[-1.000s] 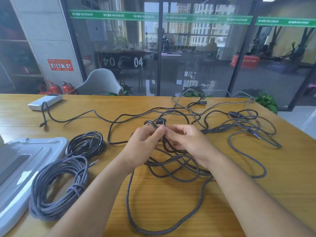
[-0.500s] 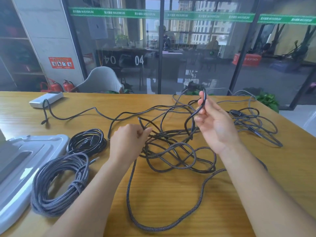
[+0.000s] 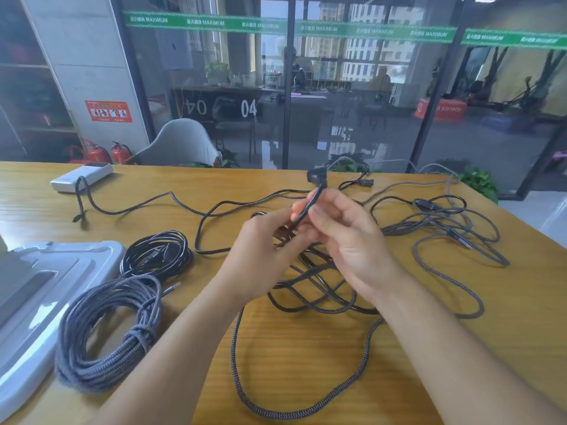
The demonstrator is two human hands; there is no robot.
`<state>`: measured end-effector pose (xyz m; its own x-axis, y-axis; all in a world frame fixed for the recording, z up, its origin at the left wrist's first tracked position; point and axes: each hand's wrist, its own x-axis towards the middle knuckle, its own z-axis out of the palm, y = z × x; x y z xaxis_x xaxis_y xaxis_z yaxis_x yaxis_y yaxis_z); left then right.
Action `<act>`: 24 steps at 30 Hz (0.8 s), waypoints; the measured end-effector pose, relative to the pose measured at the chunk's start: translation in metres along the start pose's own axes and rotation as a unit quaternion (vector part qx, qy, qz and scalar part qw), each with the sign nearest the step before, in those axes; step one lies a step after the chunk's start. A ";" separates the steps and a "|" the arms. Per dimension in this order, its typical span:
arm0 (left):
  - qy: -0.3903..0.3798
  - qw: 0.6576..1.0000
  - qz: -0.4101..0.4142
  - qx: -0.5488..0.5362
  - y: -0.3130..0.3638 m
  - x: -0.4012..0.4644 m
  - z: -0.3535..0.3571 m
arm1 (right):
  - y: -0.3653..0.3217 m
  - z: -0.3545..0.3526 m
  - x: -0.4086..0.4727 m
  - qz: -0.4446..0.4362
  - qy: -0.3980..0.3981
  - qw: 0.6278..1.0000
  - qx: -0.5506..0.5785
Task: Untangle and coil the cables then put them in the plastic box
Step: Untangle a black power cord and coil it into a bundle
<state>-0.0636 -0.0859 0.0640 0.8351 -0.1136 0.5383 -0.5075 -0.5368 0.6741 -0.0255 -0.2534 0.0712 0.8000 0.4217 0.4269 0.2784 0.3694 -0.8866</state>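
Pinching one smooth black cable (image 3: pixel 310 207) (plug upward), both hands' grips meet above braided tangles (image 3: pixel 319 289).

Both hands are motion-blurred, so how the left hand (image 3: pixel 260 256) and right hand (image 3: pixel 346 243) grip the black cable (image 3: pixel 310 207) is unclear. The tangled cables (image 3: pixel 319 289) run hidden under the hands. The plastic box (image 3: pixel 40 286) is cut off at the left edge.
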 end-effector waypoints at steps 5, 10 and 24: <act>0.039 0.997 -0.053 -0.032 -0.013 0.002 -0.006 | 0.011 0.005 0.000 -0.031 -0.003 0.963 -0.267; 0.102 0.972 -0.140 -0.158 -0.009 0.003 -0.016 | 0.023 -0.021 -0.004 0.086 -0.097 0.865 -0.484; 0.035 0.946 -0.087 -0.310 0.017 0.001 -0.019 | 0.018 0.009 -0.009 -0.269 0.100 0.783 -0.552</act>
<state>-0.0750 -0.0793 0.0853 0.9120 -0.0017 0.4101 -0.4094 0.0540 0.9107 -0.0324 -0.2426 0.0527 0.4457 0.2720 0.8528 0.8055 -0.5374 -0.2496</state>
